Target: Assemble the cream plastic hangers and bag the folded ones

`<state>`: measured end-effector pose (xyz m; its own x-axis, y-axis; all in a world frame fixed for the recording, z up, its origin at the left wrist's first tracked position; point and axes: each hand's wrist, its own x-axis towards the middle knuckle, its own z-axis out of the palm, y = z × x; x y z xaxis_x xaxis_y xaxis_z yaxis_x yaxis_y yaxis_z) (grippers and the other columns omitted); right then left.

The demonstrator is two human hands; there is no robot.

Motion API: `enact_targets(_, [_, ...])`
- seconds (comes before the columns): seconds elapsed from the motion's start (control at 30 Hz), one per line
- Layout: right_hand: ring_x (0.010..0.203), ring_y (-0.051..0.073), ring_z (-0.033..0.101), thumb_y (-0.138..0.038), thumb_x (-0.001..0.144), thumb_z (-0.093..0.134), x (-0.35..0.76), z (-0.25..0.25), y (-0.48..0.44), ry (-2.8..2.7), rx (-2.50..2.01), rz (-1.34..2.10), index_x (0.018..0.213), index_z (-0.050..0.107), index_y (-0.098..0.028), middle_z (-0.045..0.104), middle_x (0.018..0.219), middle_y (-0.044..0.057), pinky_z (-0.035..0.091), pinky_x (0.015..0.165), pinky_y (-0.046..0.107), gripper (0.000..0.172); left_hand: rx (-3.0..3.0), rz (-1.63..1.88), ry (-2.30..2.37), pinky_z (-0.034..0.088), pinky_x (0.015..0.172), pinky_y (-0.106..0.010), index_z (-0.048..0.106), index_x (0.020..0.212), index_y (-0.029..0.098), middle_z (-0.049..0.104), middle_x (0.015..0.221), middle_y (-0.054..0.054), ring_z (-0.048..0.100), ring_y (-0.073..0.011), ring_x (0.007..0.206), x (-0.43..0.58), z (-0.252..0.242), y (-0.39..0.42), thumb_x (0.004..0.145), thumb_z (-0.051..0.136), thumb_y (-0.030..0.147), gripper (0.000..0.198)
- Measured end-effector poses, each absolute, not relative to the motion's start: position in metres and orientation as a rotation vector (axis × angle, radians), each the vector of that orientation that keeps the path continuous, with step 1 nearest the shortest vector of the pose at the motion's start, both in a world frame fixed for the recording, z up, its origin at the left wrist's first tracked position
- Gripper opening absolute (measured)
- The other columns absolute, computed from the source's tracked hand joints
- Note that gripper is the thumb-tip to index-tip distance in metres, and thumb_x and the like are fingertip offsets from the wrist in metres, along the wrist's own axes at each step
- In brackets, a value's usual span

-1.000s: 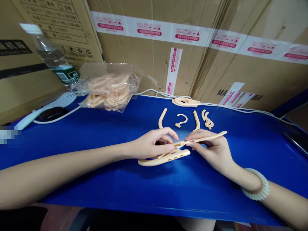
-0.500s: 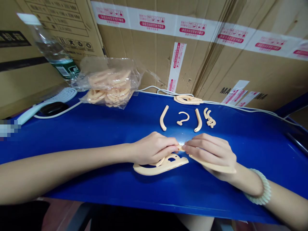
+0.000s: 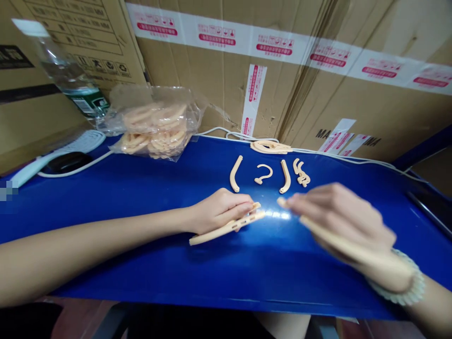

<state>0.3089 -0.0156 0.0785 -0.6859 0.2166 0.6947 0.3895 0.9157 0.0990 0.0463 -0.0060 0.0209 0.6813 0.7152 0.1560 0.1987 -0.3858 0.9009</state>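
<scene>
My left hand [image 3: 224,209] is closed on a peach plastic hanger part [image 3: 208,236], a slotted, curved piece slightly above the blue table. My right hand [image 3: 341,214], blurred by motion, grips a second long curved hanger part [image 3: 346,242]; a small tip pokes out past its fingertips. A gap separates the two hands. Beyond them lie a curved hanger arm [image 3: 233,176], a hanger hook [image 3: 270,173], another curved arm [image 3: 286,178] and a small cluster of hook-like pieces [image 3: 302,176]. My fingers hide much of both held parts.
A clear bag of peach hanger parts [image 3: 158,134] stands at the back left, beside a water bottle [image 3: 81,89]. More parts [image 3: 270,147] lie against the cardboard boxes [image 3: 212,80]. A white cable [image 3: 339,157] runs along the back. A dark slim object [image 3: 429,212] lies right.
The hands have come apart: my right hand has moved right with its hanger part. My left hand's part has been turned and now shows its slotted edge. The view has shifted slightly.
</scene>
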Motion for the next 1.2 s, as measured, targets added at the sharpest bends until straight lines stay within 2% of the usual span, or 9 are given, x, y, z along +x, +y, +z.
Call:
enact_targets(0.13, [0.066,0.017,0.065,-0.023,0.099,0.058,0.344,0.103,0.029,-2.045,-0.936,-0.003,0.108,0.070,-0.024,0.074,0.089,0.006,0.055,0.061,0.032,0.015,1.472,0.665,0.620,0.050,0.046,-0.023,0.059,0.106,0.015,0.072,0.079,-0.009,0.064,-0.0154,0.051,0.046,0.014,-0.002,0.098,0.052,0.057,0.044])
enact_targets(0.27, [0.052,0.016,0.057,-0.041,0.086,0.072,0.387,0.102,0.072,-2.088,-1.409,0.655,0.123,0.060,-0.016,0.069,0.069,0.003,0.046,0.046,0.026,0.047,1.273,0.746,0.591,0.056,0.048,-0.027,0.059,0.112,0.013,0.074,0.084,-0.012,0.069,-0.0187,0.055,0.047,0.005,0.003,0.095,0.059,0.051,0.041])
enact_targets(0.37, [0.050,0.015,0.055,-0.036,0.083,0.072,0.401,0.087,0.089,-2.114,-1.586,0.940,0.133,0.054,-0.013,0.068,0.067,0.001,0.041,0.043,0.023,0.058,1.215,0.792,0.564,0.061,0.054,-0.031,0.060,0.113,0.012,0.075,0.088,-0.013,0.073,-0.0218,0.062,0.048,0.005,0.005,0.094,0.063,0.043,0.037])
enact_targets(0.47, [0.051,0.015,0.058,-0.026,0.091,0.060,0.399,0.070,0.097,-2.216,-1.722,0.734,0.147,0.046,-0.009,0.070,0.067,0.002,0.045,0.047,0.024,0.061,1.182,0.818,0.582,0.064,0.059,-0.035,0.061,0.111,0.011,0.075,0.088,-0.013,0.075,-0.0243,0.067,0.048,0.009,0.004,0.094,0.063,0.037,0.031])
enact_targets(0.57, [0.067,0.021,0.069,-0.020,0.096,0.051,0.392,0.057,0.103,-2.279,-1.811,0.375,0.147,0.049,-0.003,0.075,0.076,0.009,0.054,0.064,0.029,0.055,1.181,0.834,0.619,0.064,0.063,-0.036,0.060,0.109,0.011,0.075,0.089,-0.012,0.076,-0.0250,0.069,0.049,0.014,0.003,0.093,0.064,0.033,0.027])
enact_targets(0.67, [0.096,0.028,0.074,-0.017,0.097,0.044,0.389,0.049,0.108,-2.281,-1.831,0.222,0.143,0.056,-0.004,0.078,0.100,0.017,0.056,0.087,0.035,0.049,1.185,0.844,0.607,0.064,0.064,-0.036,0.061,0.109,0.011,0.075,0.089,-0.012,0.076,-0.0248,0.069,0.049,0.015,0.002,0.093,0.065,0.033,0.028])
enact_targets(0.8, [0.124,0.032,0.065,-0.019,0.099,0.042,0.387,0.044,0.109,-2.334,-1.870,0.098,0.138,0.062,-0.008,0.069,0.133,0.019,0.050,0.103,0.039,0.046,1.156,0.861,0.609,0.064,0.064,-0.037,0.061,0.109,0.011,0.076,0.090,-0.013,0.076,-0.0257,0.070,0.049,0.013,0.003,0.092,0.065,0.033,0.028])
enact_targets(1.07, [0.104,0.035,0.072,-0.024,0.100,0.044,0.368,0.055,0.081,-2.325,-1.905,-0.252,0.146,0.053,-0.013,0.073,0.120,0.021,0.056,0.082,0.042,0.048,1.082,0.943,0.630,0.063,0.071,-0.036,0.063,0.110,0.012,0.076,0.093,-0.011,0.076,-0.0234,0.077,0.050,0.015,0.007,0.093,0.064,0.029,0.024])
enact_targets(1.2, [0.088,0.024,0.068,-0.018,0.101,0.048,0.327,0.065,0.029,-2.405,-0.934,-0.717,0.135,0.061,-0.013,0.074,0.100,0.013,0.053,0.068,0.033,0.037,1.073,0.964,0.644,0.060,0.068,-0.031,0.066,0.108,0.013,0.076,0.091,-0.010,0.073,-0.0203,0.076,0.050,0.015,0.010,0.089,0.066,0.026,0.023])
